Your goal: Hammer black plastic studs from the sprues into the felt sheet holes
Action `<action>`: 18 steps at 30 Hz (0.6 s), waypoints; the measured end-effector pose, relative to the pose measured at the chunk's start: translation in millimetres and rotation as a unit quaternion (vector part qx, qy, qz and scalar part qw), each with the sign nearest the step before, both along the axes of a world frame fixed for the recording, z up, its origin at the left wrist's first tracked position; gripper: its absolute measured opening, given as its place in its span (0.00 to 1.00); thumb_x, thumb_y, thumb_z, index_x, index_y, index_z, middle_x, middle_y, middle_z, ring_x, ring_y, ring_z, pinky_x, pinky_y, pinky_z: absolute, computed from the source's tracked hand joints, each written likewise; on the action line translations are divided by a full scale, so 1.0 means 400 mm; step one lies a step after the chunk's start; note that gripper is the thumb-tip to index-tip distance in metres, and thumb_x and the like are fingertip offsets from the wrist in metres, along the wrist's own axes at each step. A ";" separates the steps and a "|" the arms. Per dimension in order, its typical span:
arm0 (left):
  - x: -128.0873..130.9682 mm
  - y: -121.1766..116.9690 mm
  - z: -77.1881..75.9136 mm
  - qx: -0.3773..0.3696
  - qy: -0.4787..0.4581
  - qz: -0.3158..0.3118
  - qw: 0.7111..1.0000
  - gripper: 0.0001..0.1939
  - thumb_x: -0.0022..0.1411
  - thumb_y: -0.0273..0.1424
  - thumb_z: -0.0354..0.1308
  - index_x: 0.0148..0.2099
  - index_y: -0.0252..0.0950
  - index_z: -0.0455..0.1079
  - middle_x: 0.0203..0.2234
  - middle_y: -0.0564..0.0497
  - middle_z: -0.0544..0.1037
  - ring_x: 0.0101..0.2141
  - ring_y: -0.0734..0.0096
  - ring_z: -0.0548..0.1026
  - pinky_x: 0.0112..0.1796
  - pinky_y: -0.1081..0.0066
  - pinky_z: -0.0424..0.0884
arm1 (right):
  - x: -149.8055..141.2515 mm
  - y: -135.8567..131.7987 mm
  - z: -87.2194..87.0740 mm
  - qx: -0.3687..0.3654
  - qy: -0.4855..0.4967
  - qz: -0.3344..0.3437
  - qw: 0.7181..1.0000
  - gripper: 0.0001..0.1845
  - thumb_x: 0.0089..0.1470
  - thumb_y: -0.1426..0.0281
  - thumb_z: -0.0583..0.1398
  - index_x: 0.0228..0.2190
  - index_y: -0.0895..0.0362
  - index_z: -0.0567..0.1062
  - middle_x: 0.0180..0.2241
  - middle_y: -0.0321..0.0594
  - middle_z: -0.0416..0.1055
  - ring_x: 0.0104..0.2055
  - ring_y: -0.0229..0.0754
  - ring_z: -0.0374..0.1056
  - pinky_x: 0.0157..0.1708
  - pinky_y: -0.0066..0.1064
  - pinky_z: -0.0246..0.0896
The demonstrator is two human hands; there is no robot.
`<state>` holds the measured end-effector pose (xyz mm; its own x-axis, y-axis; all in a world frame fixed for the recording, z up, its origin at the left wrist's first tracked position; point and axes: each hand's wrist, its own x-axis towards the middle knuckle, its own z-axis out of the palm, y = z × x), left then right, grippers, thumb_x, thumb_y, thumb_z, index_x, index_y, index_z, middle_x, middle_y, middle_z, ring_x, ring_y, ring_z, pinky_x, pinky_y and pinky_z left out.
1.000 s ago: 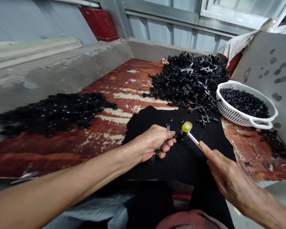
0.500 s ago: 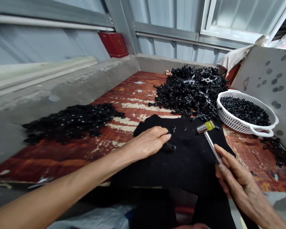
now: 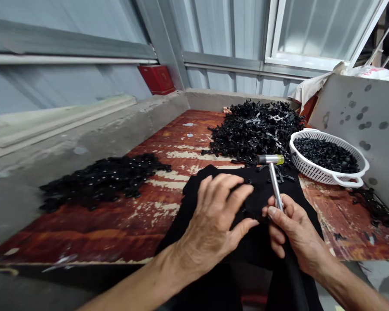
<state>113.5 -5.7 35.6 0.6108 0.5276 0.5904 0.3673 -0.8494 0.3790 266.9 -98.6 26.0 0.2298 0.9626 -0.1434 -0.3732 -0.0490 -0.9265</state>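
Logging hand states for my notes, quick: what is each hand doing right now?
Left hand: open, fingers spread over the black cloth.
Right hand: closed, holding a yellow-tipped mallet by its metal handle.

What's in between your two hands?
The head view shows black cloth, bunched into a fold, between the left hand and the right hand, which grips a hammer.

corrugated metal wall (image 3: 214, 30) | frosted window (image 3: 314, 30) | concrete ledge (image 3: 116, 125) | red box (image 3: 156, 79)
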 end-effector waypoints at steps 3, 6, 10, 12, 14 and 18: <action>0.002 0.012 -0.026 -0.286 -0.139 0.068 0.946 0.30 0.49 0.43 0.65 0.51 0.35 0.62 0.47 0.40 0.70 0.46 0.54 0.72 0.44 0.54 0.70 | -0.008 0.002 -0.005 0.012 0.023 -0.022 0.999 0.21 0.49 0.57 0.67 0.36 0.54 0.65 0.24 0.26 0.67 0.13 0.24 0.52 0.09 0.17 0.54; 0.008 0.019 -0.018 -0.577 -0.140 -0.017 0.804 0.23 0.52 0.45 0.62 0.42 0.33 0.66 0.36 0.46 0.74 0.32 0.68 0.74 0.34 0.67 0.71 | -0.021 0.005 -0.015 0.007 0.034 -0.021 0.999 0.20 0.50 0.57 0.66 0.36 0.54 0.65 0.23 0.25 0.67 0.12 0.24 0.52 0.09 0.17 0.54; 0.015 0.029 0.008 -0.668 -0.196 -0.066 0.715 0.18 0.50 0.42 0.66 0.32 0.33 0.68 0.30 0.50 0.76 0.28 0.75 0.72 0.32 0.72 0.69 | -0.041 0.006 -0.031 -0.013 0.035 -0.009 0.999 0.17 0.54 0.58 0.64 0.36 0.54 0.64 0.20 0.24 0.65 0.11 0.24 0.52 0.10 0.17 0.53; 0.015 0.037 0.014 -0.674 -0.208 -0.055 0.707 0.17 0.49 0.41 0.67 0.31 0.33 0.67 0.28 0.50 0.76 0.27 0.74 0.71 0.30 0.72 0.70 | -0.047 0.007 -0.035 -0.021 0.029 -0.008 0.999 0.18 0.52 0.58 0.65 0.35 0.54 0.64 0.22 0.25 0.66 0.12 0.24 0.52 0.10 0.17 0.54; 0.010 0.050 0.016 -0.666 -0.200 -0.044 0.717 0.17 0.50 0.40 0.66 0.30 0.34 0.66 0.26 0.52 0.75 0.26 0.75 0.71 0.29 0.73 0.69 | -0.044 0.006 -0.033 -0.027 0.018 -0.001 0.999 0.20 0.51 0.56 0.65 0.34 0.54 0.64 0.23 0.26 0.66 0.13 0.25 0.53 0.09 0.16 0.54; -0.009 0.098 0.023 -0.656 -0.132 -0.008 0.743 0.15 0.51 0.39 0.64 0.31 0.34 0.66 0.22 0.54 0.72 0.23 0.76 0.71 0.23 0.76 0.68 | -0.014 -0.001 -0.022 -0.027 -0.033 0.008 0.999 0.18 0.53 0.56 0.64 0.35 0.55 0.65 0.33 0.33 0.71 0.16 0.25 0.58 0.09 0.15 0.54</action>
<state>110.0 33.4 44.6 0.5777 0.7486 -0.3252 0.1270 0.3112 0.9418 261.4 -99.1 17.0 0.2253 0.9573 -0.1809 -0.3106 -0.1054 -0.9447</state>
